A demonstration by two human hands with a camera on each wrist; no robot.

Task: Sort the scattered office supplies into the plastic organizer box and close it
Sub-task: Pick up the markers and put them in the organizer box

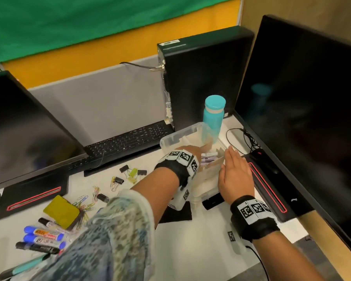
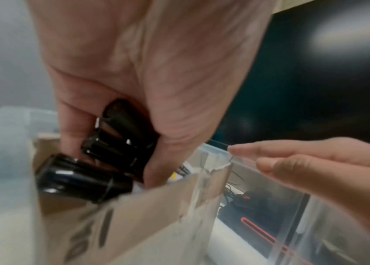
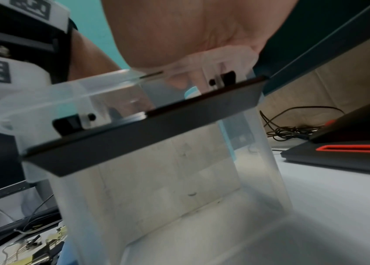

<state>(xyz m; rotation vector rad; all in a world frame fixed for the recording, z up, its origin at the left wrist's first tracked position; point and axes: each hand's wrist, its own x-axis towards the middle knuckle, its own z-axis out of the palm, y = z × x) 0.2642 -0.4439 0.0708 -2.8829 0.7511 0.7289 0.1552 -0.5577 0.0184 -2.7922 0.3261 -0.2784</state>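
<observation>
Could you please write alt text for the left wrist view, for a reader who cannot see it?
The left hand reaches down into a clear plastic organizer box, gripping a bunch of black marker pens over a cardboard-coloured divider. The right hand rests straight fingers on the box's rim, with a dark monitor behind.

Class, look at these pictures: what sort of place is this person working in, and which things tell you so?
Most likely an office desk or computer workstation. A black keyboard, a desktop computer tower and two dark monitors stand on the white desk.
</observation>
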